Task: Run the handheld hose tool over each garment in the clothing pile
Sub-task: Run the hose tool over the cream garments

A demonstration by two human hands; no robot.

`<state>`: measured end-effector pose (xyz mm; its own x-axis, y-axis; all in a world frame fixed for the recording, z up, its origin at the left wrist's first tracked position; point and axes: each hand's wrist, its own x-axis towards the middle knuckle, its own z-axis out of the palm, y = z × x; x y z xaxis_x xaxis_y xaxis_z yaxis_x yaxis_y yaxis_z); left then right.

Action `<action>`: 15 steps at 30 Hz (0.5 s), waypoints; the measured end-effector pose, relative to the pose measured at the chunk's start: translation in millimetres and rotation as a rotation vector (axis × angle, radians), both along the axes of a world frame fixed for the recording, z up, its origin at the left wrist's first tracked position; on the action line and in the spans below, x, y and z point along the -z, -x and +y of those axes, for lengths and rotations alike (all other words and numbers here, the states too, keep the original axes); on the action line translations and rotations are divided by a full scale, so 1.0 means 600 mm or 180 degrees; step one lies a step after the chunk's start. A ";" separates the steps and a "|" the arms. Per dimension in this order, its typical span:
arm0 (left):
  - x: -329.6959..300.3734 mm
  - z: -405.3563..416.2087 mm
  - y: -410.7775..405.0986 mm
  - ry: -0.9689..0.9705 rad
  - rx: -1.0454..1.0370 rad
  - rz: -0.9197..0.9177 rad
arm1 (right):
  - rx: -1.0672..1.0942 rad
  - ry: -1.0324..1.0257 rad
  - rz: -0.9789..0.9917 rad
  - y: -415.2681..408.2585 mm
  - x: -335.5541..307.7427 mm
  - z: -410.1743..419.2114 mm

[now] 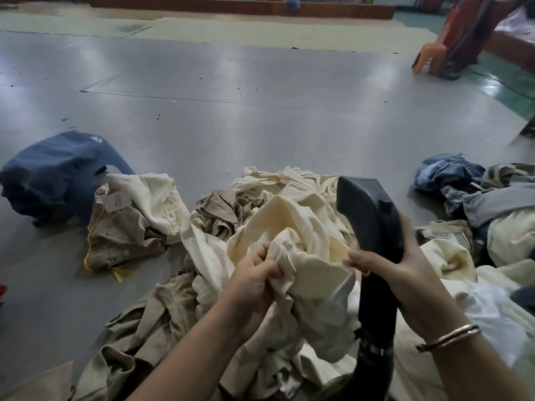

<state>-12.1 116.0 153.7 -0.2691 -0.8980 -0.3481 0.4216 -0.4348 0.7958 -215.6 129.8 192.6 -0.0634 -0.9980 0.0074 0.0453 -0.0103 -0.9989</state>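
A pile of cream and tan garments [254,198] lies on the grey floor in front of me. My left hand [256,274] grips a bunched fold of a cream garment [292,227] lifted off the pile. My right hand [396,264] holds the black handheld hose tool [367,209] by its handle, its flat head raised upright just to the right of the cream garment. The tool's black hose [375,337] runs down between my forearms.
A dark blue garment [55,175] lies at the left, next to a tan and cream garment with a paper tag [130,221]. Denim and grey clothes [460,180] are heaped at the right. Orange plastic chairs [451,44] stand far right on the grey floor [231,96].
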 end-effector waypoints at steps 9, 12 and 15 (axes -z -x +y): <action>-0.010 0.013 -0.007 0.0387 0.0161 -0.0415 | -0.0556 0.0178 0.0013 -0.034 -0.015 0.027; -0.008 0.018 -0.019 0.0452 0.0044 -0.0570 | -0.0596 0.0113 0.0027 -0.037 -0.012 0.032; -0.012 0.020 -0.041 0.0473 -0.0012 -0.0582 | -0.0566 -0.0013 0.0120 -0.023 -0.007 0.037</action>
